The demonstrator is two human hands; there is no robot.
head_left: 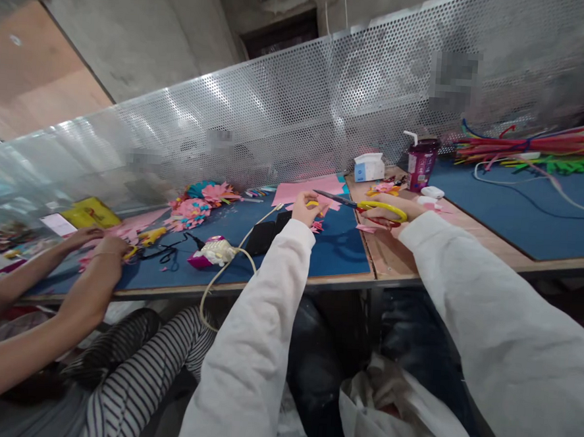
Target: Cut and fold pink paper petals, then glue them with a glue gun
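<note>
My right hand is wrapped round the yellow handles of a pair of scissors. Their dark blades point left, toward my left hand, and look slightly parted. A small yellow-orange piece, perhaps paper, is pinched in my left fingers; its full shape is hidden. Pink paper scraps show just below that hand, and a pink scrap is beside my right hand. Pink paper sheets lie on the blue mat behind both hands.
A lidded purple cup with a straw and a tissue pack stand at the back. A cable hangs over the table edge. Paper flowers lie left, near a co-worker's hands. Colourful pipe-cleaner-like stems are right.
</note>
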